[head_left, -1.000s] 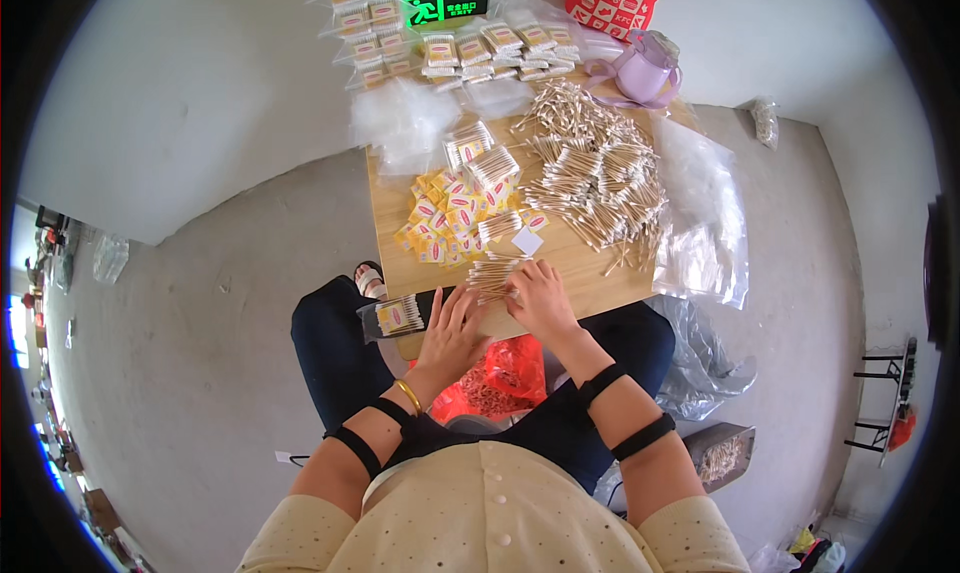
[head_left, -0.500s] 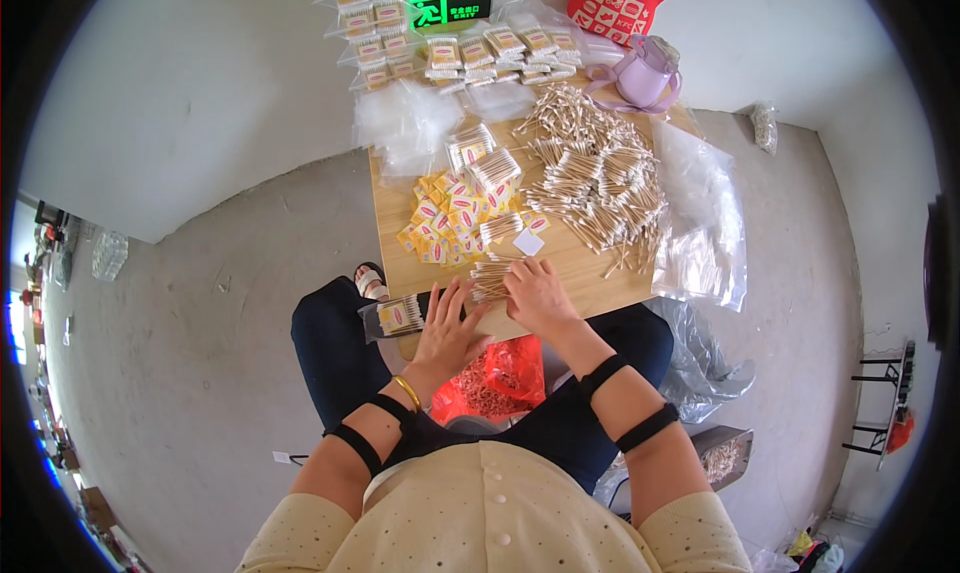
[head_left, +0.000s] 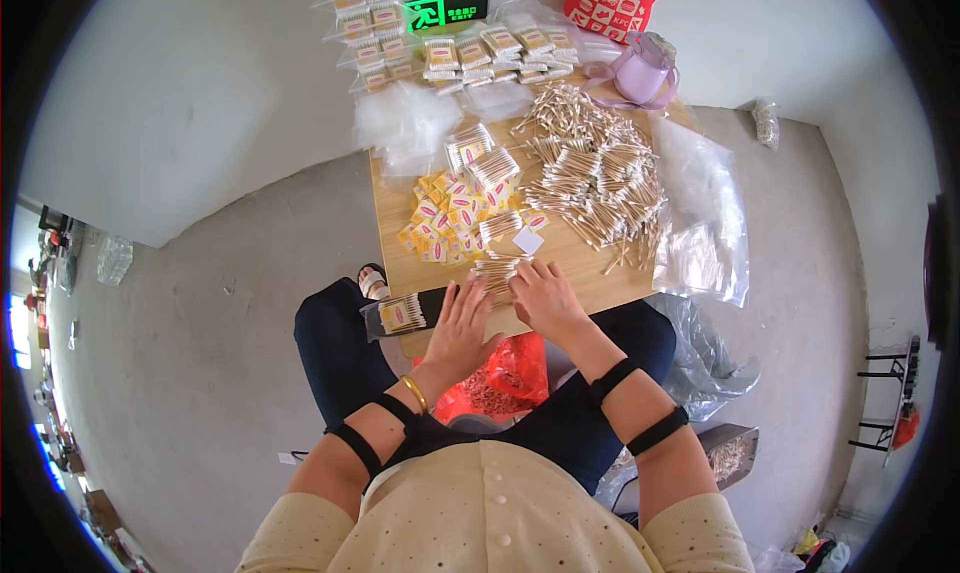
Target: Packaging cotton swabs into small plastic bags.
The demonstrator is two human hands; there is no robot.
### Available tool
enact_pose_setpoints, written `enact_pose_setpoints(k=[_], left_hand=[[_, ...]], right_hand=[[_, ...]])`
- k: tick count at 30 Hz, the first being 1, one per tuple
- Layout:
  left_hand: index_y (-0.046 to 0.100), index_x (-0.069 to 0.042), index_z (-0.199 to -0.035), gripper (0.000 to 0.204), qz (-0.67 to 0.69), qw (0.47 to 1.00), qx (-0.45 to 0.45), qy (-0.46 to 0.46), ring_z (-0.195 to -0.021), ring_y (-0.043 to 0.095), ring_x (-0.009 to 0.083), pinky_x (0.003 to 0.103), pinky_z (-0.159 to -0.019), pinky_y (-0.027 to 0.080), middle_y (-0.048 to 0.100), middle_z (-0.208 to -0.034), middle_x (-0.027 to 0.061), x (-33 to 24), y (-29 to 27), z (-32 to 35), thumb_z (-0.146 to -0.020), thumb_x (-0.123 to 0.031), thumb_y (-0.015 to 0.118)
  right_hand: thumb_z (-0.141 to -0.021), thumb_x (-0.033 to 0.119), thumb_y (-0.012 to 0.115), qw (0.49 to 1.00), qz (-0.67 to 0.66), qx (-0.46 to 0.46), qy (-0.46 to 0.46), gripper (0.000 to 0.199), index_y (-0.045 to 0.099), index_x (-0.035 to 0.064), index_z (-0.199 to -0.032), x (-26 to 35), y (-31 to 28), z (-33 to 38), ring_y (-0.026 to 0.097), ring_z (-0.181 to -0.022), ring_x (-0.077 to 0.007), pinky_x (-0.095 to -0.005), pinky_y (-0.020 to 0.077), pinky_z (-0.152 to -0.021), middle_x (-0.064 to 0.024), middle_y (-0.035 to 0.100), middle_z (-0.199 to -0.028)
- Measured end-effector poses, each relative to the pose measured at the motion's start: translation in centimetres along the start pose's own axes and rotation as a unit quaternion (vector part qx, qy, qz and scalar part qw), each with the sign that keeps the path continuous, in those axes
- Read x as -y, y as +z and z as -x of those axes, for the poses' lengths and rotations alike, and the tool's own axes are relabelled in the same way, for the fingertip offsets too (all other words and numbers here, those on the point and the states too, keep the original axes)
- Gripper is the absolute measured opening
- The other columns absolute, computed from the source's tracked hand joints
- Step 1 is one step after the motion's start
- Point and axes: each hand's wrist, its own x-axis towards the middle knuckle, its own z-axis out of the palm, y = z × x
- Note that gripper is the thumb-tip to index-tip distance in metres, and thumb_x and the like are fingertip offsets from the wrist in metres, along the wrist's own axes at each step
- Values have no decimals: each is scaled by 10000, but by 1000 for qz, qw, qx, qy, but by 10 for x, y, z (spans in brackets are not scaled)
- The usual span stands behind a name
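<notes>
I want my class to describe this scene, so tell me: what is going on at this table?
A seated person works at a small wooden table. Both hands, the left hand and the right hand, rest on a small bundle of cotton swabs at the near edge. A big loose pile of swabs lies on the right, yellow labels in the middle, and a filled packet sits by the left hand. Packed packets line the far side.

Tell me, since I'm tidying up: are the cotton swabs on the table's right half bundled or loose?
Loose. The cotton swabs lie scattered in an open heap across the wooden table, sticks pointing in many directions, no wrap around them.
</notes>
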Motion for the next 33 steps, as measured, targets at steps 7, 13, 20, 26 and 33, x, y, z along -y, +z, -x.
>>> enact_pose_setpoints(k=[7, 13, 20, 26, 33], left_hand=[[243, 50, -1574, 852, -114, 990, 76, -21, -1575, 123, 338, 515, -1273, 94, 184, -1678, 197, -11, 23, -11, -987, -503, 516], [232, 25, -1588, 844, -100, 990, 103, 1, -1577, 138, 313, 502, -1274, 98, 193, -1682, 182, -13, 20, -9, -984, -484, 528], [239, -3, -1595, 830, -82, 993, 86, 15, -1571, 176, 296, 490, -1273, 118, 214, -1682, 157, -8, 21, 0, -979, -464, 551], [237, -2, -1593, 822, -85, 990, 107, 30, -1569, 181, 300, 492, -1272, 112, 237, -1674, 157, -8, 18, 5, -985, -458, 550], [243, -14, -1597, 821, -123, 986, 114, 19, -1561, 208, 280, 483, -1275, 89, 280, -1659, 138, -9, 13, -4, -991, -492, 524]], right_hand=[[-750, 200, 800, 983, -113, -14, 146, 362, 609, 114, -1045, -2, 12, 24, 569, -1060, -298, -434, 452, -907, -86, 586, -1068], [-787, 168, 783, 957, -199, -85, 192, 310, 606, 125, -1037, 0, 28, 26, 571, -1046, -334, -461, 452, -907, -95, 589, -1030], [-788, 149, 782, 948, -230, -84, 203, 315, 595, 113, -1039, 7, 31, 31, 570, -1047, -344, -466, 453, -903, -102, 584, -1034], [-775, 140, 793, 945, -239, -92, 201, 332, 583, 103, -1030, 7, 39, 39, 569, -1041, -347, -460, 461, -897, -106, 583, -1029], [-780, 149, 794, 940, -244, -93, 219, 335, 578, 84, -1027, 16, 33, 39, 577, -1013, -349, -460, 465, -892, -118, 596, -1016]])
